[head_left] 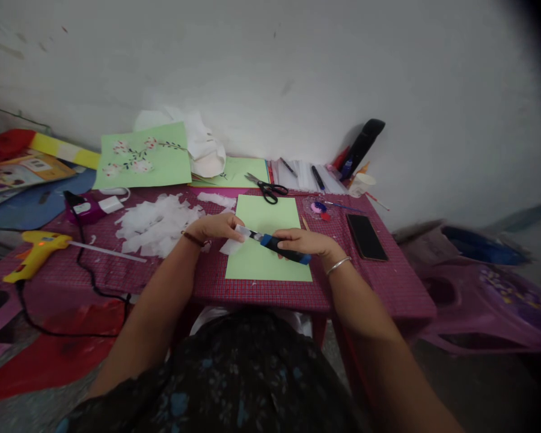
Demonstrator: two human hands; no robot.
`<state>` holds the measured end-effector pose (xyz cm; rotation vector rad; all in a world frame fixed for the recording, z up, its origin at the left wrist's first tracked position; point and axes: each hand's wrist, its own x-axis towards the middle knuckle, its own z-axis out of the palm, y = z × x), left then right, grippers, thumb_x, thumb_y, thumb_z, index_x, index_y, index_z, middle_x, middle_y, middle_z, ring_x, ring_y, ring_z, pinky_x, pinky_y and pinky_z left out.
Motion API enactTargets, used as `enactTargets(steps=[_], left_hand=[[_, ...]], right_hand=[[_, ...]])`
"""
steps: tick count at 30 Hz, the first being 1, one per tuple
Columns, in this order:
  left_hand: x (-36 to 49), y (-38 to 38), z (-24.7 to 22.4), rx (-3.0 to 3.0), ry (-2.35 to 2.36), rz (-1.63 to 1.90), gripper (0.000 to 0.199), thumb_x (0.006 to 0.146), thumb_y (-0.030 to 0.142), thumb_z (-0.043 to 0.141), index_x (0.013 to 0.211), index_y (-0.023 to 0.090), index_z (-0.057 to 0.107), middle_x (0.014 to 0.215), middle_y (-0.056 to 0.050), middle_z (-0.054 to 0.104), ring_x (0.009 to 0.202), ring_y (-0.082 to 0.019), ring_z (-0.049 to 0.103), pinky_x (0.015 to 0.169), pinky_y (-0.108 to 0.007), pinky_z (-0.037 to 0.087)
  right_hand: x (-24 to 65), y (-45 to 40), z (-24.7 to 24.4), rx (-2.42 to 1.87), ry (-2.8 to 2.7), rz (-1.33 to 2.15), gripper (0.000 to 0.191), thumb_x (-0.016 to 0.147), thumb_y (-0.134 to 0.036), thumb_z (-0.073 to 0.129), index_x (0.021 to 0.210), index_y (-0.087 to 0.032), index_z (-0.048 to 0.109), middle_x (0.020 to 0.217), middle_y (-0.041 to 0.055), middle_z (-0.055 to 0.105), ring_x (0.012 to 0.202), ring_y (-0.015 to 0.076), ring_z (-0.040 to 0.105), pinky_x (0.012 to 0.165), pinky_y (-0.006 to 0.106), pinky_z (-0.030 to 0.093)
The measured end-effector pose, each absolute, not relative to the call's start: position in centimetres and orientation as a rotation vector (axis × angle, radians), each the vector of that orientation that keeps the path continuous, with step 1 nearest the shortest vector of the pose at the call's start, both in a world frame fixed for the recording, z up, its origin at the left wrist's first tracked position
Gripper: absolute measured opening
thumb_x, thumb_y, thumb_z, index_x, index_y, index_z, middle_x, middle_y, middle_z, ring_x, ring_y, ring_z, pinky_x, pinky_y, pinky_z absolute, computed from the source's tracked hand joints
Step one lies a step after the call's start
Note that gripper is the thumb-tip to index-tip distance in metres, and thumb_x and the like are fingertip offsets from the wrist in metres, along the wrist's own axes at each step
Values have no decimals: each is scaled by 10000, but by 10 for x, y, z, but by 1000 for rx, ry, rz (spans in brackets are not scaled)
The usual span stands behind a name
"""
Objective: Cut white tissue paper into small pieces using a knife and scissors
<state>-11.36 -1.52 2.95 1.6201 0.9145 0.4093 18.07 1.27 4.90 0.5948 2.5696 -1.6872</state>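
Observation:
My right hand (300,242) is wrapped around the blue-and-black handle of what looks like a utility knife (286,249). The metal front of this tool points left toward my left hand (223,228). Between the thumb and fingers of that left hand is a small strip of white paper (242,231), touching or very near the metal tip. Both hands are over a light green sheet (265,267) lying on the table. Another white scrap (229,246) lies at the sheet's left edge, partly under my left hand.
Torn white paper pieces (155,225) are heaped at left, near a yellow glue gun (38,249) with a black cord. Black scissors (268,189) lie at the sheet's top edge. A phone (366,237) rests at right. Behind stands a decorated green card (142,156) against crumpled white paper.

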Motion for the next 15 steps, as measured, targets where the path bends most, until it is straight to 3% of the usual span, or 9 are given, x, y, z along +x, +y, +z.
enactTargets(steps=[8, 15], left_hand=[[-117, -14, 21, 1441, 1059, 730, 227, 796, 356, 683, 790, 132, 717, 683, -31, 680, 551, -90, 561, 554, -200, 429], [-114, -17, 28, 1490, 1061, 593, 251, 788, 351, 685, 704, 116, 713, 643, -53, 670, 552, -106, 567, 569, -213, 449]], right_hand=[[180, 12, 48, 876, 2543, -1872, 276, 937, -404, 521, 1044, -152, 562, 850, 36, 605, 723, 143, 584, 661, 276, 489], [180, 11, 50, 765, 2568, -1797, 334, 938, -414, 525, 1129, -146, 578, 871, 42, 620, 782, 155, 588, 687, 278, 477]])
